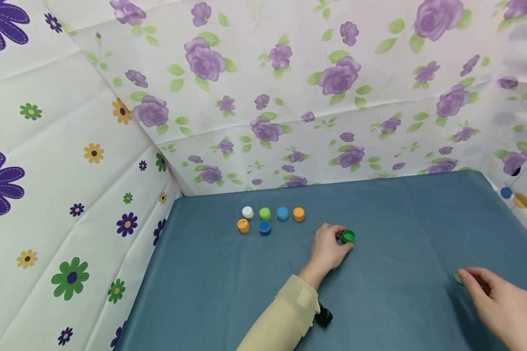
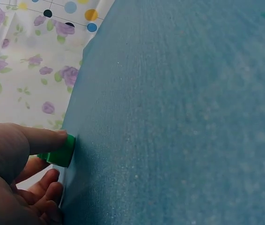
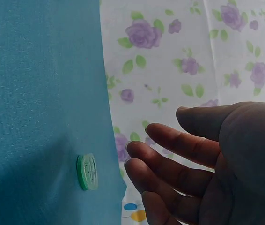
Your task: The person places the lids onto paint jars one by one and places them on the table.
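Observation:
My left hand (image 1: 328, 247) pinches a small green paint pot (image 1: 348, 237) between thumb and fingers, on the blue tabletop. The pot's open top faces up. In the left wrist view the fingertips press the side of the green pot (image 2: 63, 152), whose base is at the table. Off to the right, my right hand (image 1: 500, 300) hovers by a round green lid (image 1: 458, 278). The right wrist view shows that lid (image 3: 88, 172) lying flat on the table, apart from the right hand (image 3: 188, 164), whose fingers are loosely bent with nothing between them.
Left of the left hand stand several small capped pots: white (image 1: 248, 212), light green (image 1: 265, 213), light blue (image 1: 282, 214), orange (image 1: 298, 214), another orange (image 1: 243, 225) and dark blue (image 1: 265, 227). A black object (image 1: 323, 316) shows beside the left sleeve. Flowered sheets (image 1: 268, 97) hang around the table.

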Demonstrator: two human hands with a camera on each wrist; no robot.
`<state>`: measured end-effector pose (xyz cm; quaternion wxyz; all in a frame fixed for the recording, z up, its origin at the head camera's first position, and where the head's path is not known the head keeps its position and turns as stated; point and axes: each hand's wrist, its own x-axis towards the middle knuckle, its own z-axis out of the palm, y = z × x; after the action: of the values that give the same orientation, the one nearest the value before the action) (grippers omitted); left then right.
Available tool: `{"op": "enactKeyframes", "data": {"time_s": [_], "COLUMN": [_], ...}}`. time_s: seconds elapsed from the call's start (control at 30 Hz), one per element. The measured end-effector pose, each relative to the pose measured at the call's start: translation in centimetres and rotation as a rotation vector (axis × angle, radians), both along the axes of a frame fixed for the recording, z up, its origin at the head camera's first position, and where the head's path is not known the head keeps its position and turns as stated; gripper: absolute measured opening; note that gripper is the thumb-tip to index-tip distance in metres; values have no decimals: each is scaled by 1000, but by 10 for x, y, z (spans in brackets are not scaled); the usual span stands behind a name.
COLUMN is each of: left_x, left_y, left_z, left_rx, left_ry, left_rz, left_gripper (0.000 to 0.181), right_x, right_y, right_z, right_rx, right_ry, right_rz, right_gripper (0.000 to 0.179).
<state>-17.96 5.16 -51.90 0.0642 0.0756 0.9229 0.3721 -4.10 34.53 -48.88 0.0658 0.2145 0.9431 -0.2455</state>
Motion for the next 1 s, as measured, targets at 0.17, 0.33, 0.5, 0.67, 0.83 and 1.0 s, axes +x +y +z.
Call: {"op": "enactKeyframes", "data": {"time_s": [0.17, 0.33, 0.5, 0.67, 0.83, 1.0], "left_x": [-2, -2, 6, 22, 35, 43], "left_y": [-2, -8, -25, -53, -82, -103], "left_z": [1, 0, 8, 25, 35, 34], "left_rx": [-18, 21, 159, 319, 445, 531], "left_ry": [-1, -9, 15, 101, 184, 224], "left_rz": [9, 14, -10, -113, -171, -175], "left_gripper": [38, 34, 28, 27, 30, 33], "right_x": [-1, -2, -2, 2, 3, 0], "right_y": [-4, -7, -4, 3, 6, 10], "right_z": [-2, -3, -7, -12, -19, -27], "right_rx": [-7, -14, -19, -47, -91, -53], "right_ry": [-18, -34, -27, -26, 23, -10], "right_rz": [-16, -20, -29, -87, -146, -150], "right_gripper": [54, 55, 53, 53, 52, 52]}}
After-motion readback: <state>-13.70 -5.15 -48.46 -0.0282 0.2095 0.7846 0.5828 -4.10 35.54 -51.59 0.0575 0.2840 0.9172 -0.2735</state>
